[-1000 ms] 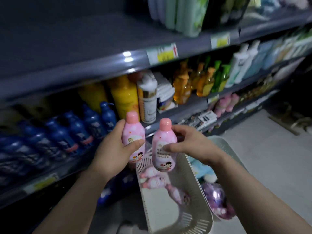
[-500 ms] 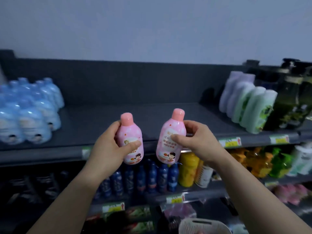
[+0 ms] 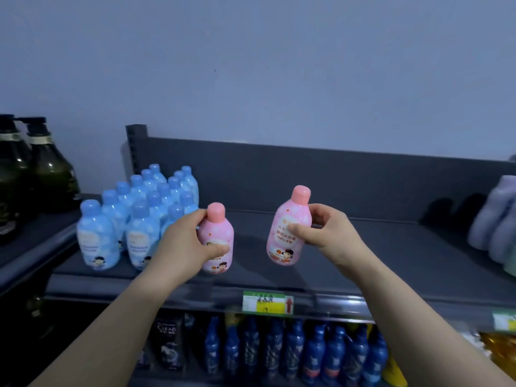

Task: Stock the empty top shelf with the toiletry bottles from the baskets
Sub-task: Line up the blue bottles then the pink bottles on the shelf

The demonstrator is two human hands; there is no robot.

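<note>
Since half a second ago both bottles have risen from in front of the shelf lip to over the deck, the hands have spread apart, and the view has swung left, bringing the blue stock closer to centre.

The left hand point(image 3: 184, 247) is gripping the left pink bottle point(image 3: 219, 238), fingers curled round its shoulder and thumb pressing across the label. The bottle is standing roughly upright, low over the front of the top shelf point(image 3: 391, 247); whether its base is touching the deck cannot be told. The right hand point(image 3: 326, 233) is holding the right pink bottle point(image 3: 289, 227) by the body, thumb on the label and fingers wrapping behind. This bottle is tilting, cap leaning right, and hanging clear above the deck.

Light blue bottles point(image 3: 134, 216) are standing in packed rows on the shelf's left end, just beside the left hand. Dark green pump bottles point(image 3: 36, 174) are sitting on the neighbouring unit further left. Pale bottles point(image 3: 497, 224), blurred, are occupying the right end, well apart from the right hand. The dark back panel point(image 3: 335, 180) is closing the shelf behind. A price label point(image 3: 267, 302) is showing on the front lip, and dark blue bottles point(image 3: 293, 353) are lining the shelf below.
</note>
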